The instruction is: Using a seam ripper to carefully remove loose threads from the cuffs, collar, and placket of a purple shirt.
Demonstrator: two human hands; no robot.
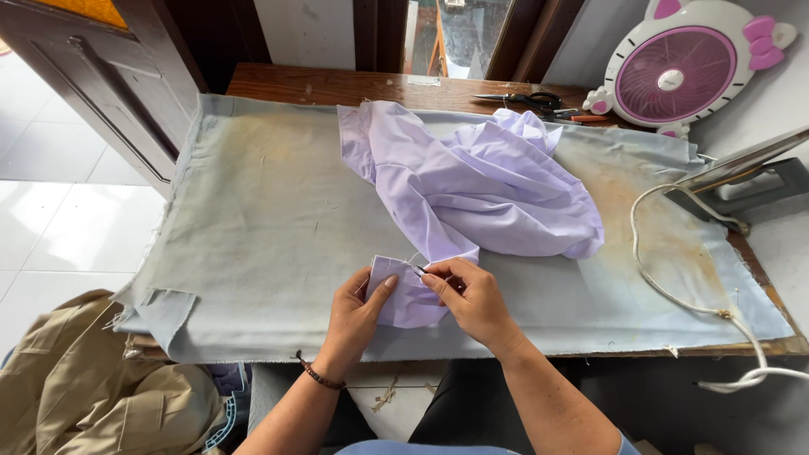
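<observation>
A crumpled lilac garment (pixel 472 181) lies on a table covered with a stained grey cloth (pixel 261 211). One end of it reaches the near edge, where both hands pinch it. My left hand (pixel 358 312), with a dark bead bracelet at the wrist, holds the lilac fabric's edge from the left. My right hand (pixel 472 299) grips the same edge from the right, and a small dark pointed tool (pixel 418 269) pokes out between its fingertips against the fabric.
Black-handled scissors (pixel 531 101) and an orange-handled tool lie at the table's far edge. A pink and white fan (pixel 683 67) stands at the back right. An iron with a white cord (pixel 674 295) rests right. Khaki clothing (pixel 93 388) is piled lower left.
</observation>
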